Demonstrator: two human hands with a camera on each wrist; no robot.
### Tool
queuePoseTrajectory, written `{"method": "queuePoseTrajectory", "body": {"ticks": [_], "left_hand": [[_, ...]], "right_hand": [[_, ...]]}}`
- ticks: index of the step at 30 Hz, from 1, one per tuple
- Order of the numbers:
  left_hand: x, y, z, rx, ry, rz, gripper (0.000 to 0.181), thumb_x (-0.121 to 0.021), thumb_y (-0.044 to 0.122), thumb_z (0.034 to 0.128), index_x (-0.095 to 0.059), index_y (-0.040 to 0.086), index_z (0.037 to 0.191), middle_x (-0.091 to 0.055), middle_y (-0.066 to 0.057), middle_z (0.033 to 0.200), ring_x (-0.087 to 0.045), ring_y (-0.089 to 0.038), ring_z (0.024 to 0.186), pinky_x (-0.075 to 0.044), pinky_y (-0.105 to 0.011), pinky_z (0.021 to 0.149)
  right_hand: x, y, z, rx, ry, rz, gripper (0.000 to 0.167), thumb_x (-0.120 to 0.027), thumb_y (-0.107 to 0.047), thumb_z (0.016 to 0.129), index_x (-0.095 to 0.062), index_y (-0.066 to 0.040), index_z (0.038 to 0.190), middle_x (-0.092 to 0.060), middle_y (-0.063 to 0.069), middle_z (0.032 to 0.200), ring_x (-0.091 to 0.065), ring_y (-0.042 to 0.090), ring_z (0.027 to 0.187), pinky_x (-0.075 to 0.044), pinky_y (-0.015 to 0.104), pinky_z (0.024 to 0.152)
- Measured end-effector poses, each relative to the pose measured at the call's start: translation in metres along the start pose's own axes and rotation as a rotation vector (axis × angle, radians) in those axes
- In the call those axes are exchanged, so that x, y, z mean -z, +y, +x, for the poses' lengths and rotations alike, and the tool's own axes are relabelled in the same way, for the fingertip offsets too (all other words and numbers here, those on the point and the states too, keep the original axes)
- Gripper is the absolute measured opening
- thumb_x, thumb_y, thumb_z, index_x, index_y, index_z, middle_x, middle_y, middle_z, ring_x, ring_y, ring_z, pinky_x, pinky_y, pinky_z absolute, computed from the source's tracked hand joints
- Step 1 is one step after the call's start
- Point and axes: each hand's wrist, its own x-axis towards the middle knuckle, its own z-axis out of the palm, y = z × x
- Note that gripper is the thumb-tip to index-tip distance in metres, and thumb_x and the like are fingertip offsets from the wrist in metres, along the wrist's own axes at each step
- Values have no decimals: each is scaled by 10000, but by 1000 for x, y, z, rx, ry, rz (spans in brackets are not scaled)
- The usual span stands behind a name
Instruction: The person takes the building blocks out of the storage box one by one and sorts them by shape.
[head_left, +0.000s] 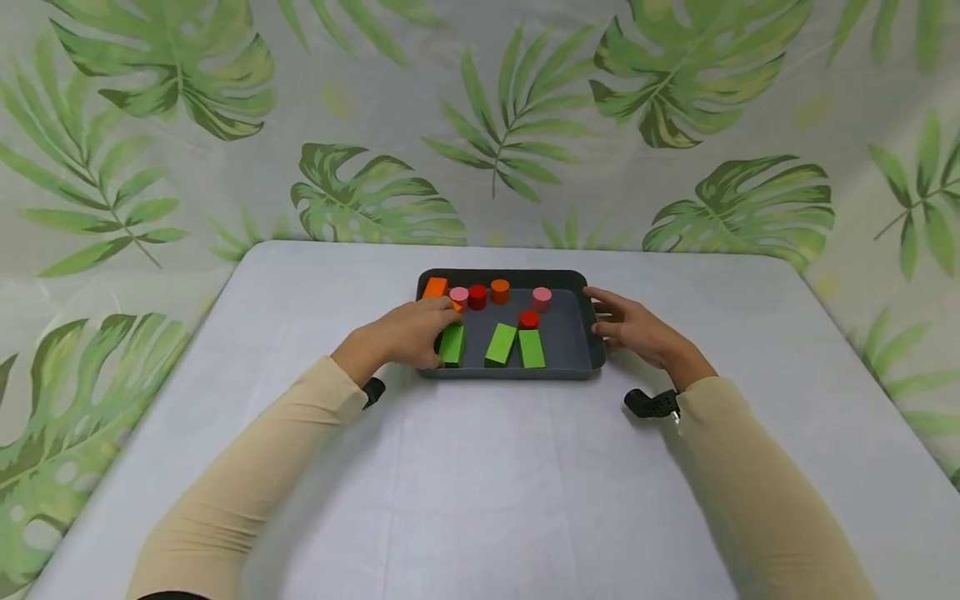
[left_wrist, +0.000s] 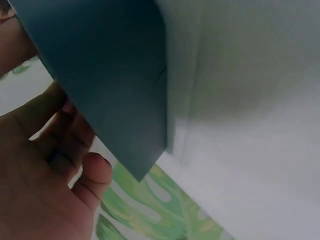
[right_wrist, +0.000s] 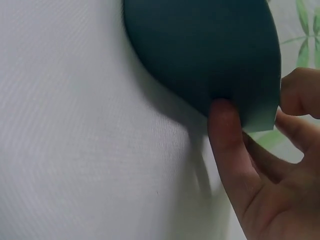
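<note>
A dark grey tray [head_left: 517, 374] lies on the white table. My left hand [head_left: 408, 333] reaches over its left rim; in the left wrist view its bent fingers [left_wrist: 60, 145] pass behind the tray wall, so their tips are hidden. The thumb is near a green block [head_left: 452, 346]. My right hand [head_left: 637, 329] holds the tray's right side, thumb [right_wrist: 227, 135] on the outer wall, other fingers at the rim. Inside the tray are two more green blocks [head_left: 500, 345], an orange block [head_left: 435, 288], and red [head_left: 477, 297], pink [head_left: 542, 299] and orange [head_left: 500, 291] cylinders.
The white tabletop [head_left: 465, 483] extends around the tray. Behind it hangs a leaf-patterned cloth [head_left: 510, 125]. A black device is on each wrist, one [head_left: 651, 403] beside the right sleeve.
</note>
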Motion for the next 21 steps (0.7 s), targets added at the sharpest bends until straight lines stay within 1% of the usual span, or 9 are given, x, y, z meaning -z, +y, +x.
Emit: {"method": "queuePoseTrajectory", "body": {"ticks": [3,7,12,15,19,21], "left_hand": [[-1,-4,0,-11,19,-78,618,-771,211,803,-561,59,1364,-567,-90,1350,-529,-246,1166,-479,-409,1046],[-2,-8,-1,-21,55,-164,635,-755,219,812,-542,40,1382,-571,-110,1381,-536,-252,1159,-475,-413,1047],[-2,-12,-5,6,107,-251,680,-743,227,824,-500,41,1432,-529,-123,1424,-526,-261,1191,-462,-433,1061],[-2,-14,-8,26,147,-302,699,-740,225,828,-479,48,1452,-514,-134,1379,-540,-270,1128,-499,-420,980],[-2,-17,-11,39,207,-354,719,-747,211,822,-463,54,1464,-493,-132,1326,-544,-267,1047,-520,-381,887],[-2,-18,-12,36,231,-363,717,-746,203,820,-465,55,1463,-499,-128,1327,-543,-267,1050,-520,-383,889]], "right_hand": [[-1,0,0,-10,13,-20,716,-482,-58,975,-170,-194,1605,-257,254,1603,-429,412,1370,-509,293,841],[-1,-1,0,-12,31,-27,716,-487,-51,969,-183,-188,1602,-265,252,1600,-431,409,1369,-510,294,839],[-2,-2,1,-9,37,-23,721,-491,-45,958,-192,-180,1600,-278,266,1588,-438,406,1356,-512,284,831],[-3,-1,1,-7,35,-29,722,-490,-50,958,-187,-182,1601,-276,271,1588,-440,409,1353,-511,277,830],[-3,1,1,-13,36,-28,720,-482,-58,964,-183,-205,1603,-258,249,1606,-431,404,1370,-503,275,841],[-2,2,1,-13,37,-25,719,-477,-62,966,-181,-217,1603,-252,237,1613,-432,400,1370,-500,278,840]]}}
